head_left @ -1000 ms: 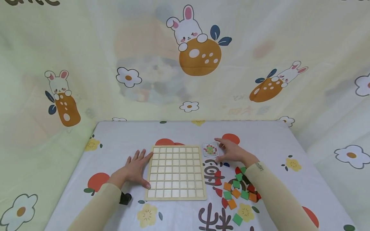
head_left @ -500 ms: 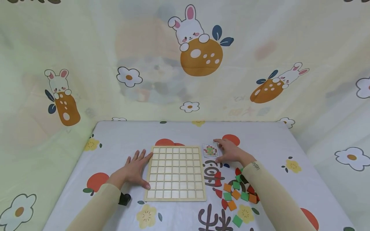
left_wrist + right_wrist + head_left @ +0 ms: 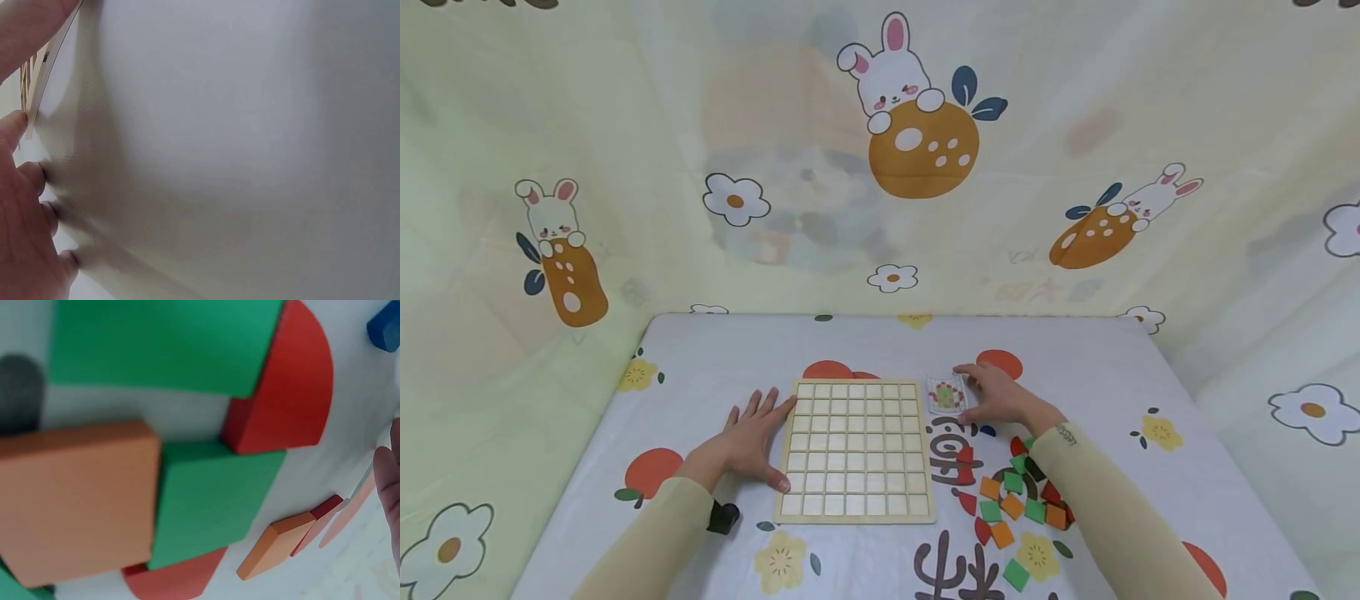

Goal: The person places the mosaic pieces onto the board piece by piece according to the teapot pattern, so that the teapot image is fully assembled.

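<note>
My left hand (image 3: pixel 741 443) lies spread along the left edge of a pale wooden grid board (image 3: pixel 856 451), whose square cells hold no pieces. In the left wrist view, an index fingertip touches the board's rim (image 3: pixel 39 94), with the other fingertips on the cloth. My right hand (image 3: pixel 1000 393) is at the right side of a small pattern card (image 3: pixel 946 394). Its thumb and index finger stand apart near the card's right corners; no firm pinch shows. Only fingertips (image 3: pixel 389 469) of that hand appear in the right wrist view.
Loose green square tiles (image 3: pixel 991 510), orange square tiles (image 3: pixel 1002 534) and red rounded pieces (image 3: pixel 982 528) lie right of the board, partly under the right forearm. A blue piece (image 3: pixel 385 326) lies apart from them. Beside the left wrist is a black object (image 3: pixel 724 517).
The card has slid slightly toward me, and the right hand's index finger has come down a little with it. The left hand and the board have stayed in place.
</note>
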Action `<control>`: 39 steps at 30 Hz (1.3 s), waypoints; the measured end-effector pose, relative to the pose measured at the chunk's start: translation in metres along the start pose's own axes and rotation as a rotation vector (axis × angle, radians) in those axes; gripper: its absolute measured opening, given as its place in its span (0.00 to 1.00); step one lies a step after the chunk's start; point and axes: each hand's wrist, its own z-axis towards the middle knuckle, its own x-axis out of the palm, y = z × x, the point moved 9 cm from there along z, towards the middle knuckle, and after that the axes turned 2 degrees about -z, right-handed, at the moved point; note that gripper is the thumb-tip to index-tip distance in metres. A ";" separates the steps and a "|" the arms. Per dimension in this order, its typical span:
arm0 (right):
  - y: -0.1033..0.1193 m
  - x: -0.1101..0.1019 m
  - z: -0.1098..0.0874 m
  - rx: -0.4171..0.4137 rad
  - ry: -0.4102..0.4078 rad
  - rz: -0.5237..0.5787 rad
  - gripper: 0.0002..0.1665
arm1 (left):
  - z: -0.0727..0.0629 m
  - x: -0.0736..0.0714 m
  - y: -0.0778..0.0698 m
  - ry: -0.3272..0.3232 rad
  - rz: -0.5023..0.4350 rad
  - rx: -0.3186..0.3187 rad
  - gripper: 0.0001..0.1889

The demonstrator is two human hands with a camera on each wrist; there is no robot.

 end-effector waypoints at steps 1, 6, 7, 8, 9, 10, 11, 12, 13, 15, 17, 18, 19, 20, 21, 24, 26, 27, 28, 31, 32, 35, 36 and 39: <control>0.000 0.000 -0.001 -0.003 0.000 0.003 0.52 | 0.000 0.000 0.000 0.000 0.002 0.000 0.72; 0.007 0.002 -0.009 -0.049 0.006 -0.001 0.50 | 0.000 0.000 0.000 -0.007 0.008 0.001 0.72; 0.009 0.003 -0.010 -0.057 0.009 -0.004 0.50 | 0.000 0.000 0.000 -0.009 0.011 0.002 0.72; 0.011 0.004 -0.012 -0.064 0.011 -0.011 0.49 | 0.000 0.000 0.000 -0.011 0.012 0.002 0.72; 0.014 0.005 -0.014 -0.073 0.013 -0.019 0.49 | 0.000 0.001 0.000 -0.012 0.015 0.002 0.72; 0.016 0.005 -0.015 -0.079 0.015 -0.029 0.49 | 0.000 0.001 0.000 -0.014 0.016 0.001 0.72; 0.017 0.006 -0.016 -0.078 0.018 -0.034 0.49 | 0.001 0.001 0.000 -0.014 0.016 0.000 0.72; 0.019 0.006 -0.016 -0.078 0.018 -0.043 0.49 | 0.001 0.001 0.001 -0.014 0.019 -0.001 0.72; 0.019 0.006 -0.017 -0.075 0.016 -0.050 0.49 | 0.001 0.001 0.001 -0.014 0.020 0.000 0.72; 0.019 0.006 -0.018 -0.069 0.011 -0.061 0.49 | 0.001 0.002 0.002 -0.011 0.023 -0.002 0.73; 0.018 0.005 -0.019 -0.060 0.008 -0.068 0.49 | 0.001 0.002 0.002 -0.011 0.023 0.001 0.73; 0.017 0.005 -0.020 -0.057 0.007 -0.070 0.49 | 0.002 0.002 0.002 -0.010 0.022 0.002 0.73; 0.016 0.006 -0.021 -0.052 0.008 -0.069 0.49 | 0.001 0.002 0.001 -0.010 0.021 0.003 0.73; 0.015 0.006 -0.021 -0.051 0.009 -0.067 0.50 | 0.001 0.002 0.001 -0.010 0.021 0.003 0.73; 0.014 0.007 -0.022 -0.052 0.011 -0.064 0.50 | 0.001 0.002 0.002 -0.010 0.021 0.004 0.72; 0.013 0.009 -0.023 -0.055 0.014 -0.052 0.51 | 0.002 0.002 0.001 -0.011 0.018 0.005 0.72; 0.013 0.010 -0.023 -0.056 0.017 -0.042 0.51 | 0.002 0.003 0.002 -0.007 0.019 0.001 0.72; 0.012 0.010 -0.023 -0.054 0.019 -0.036 0.51 | 0.002 0.003 0.002 -0.008 0.018 0.002 0.72; 0.012 0.010 -0.024 -0.057 0.019 -0.037 0.52 | 0.003 0.003 0.001 -0.008 0.018 0.002 0.72; 0.012 0.011 -0.024 -0.055 0.022 -0.033 0.52 | 0.004 0.003 0.002 -0.004 0.020 -0.004 0.72; 0.012 0.011 -0.024 -0.054 0.022 -0.031 0.52 | 0.004 0.003 0.003 -0.005 0.019 -0.003 0.73; 0.012 0.011 -0.025 -0.046 0.021 -0.029 0.52 | 0.004 0.003 0.003 -0.007 0.018 0.000 0.73; 0.011 0.011 -0.025 -0.041 0.021 -0.027 0.53 | 0.004 0.003 0.003 -0.007 0.017 0.001 0.73; 0.011 0.011 -0.025 -0.042 0.020 -0.033 0.53 | 0.003 0.003 0.002 -0.009 0.013 0.007 0.72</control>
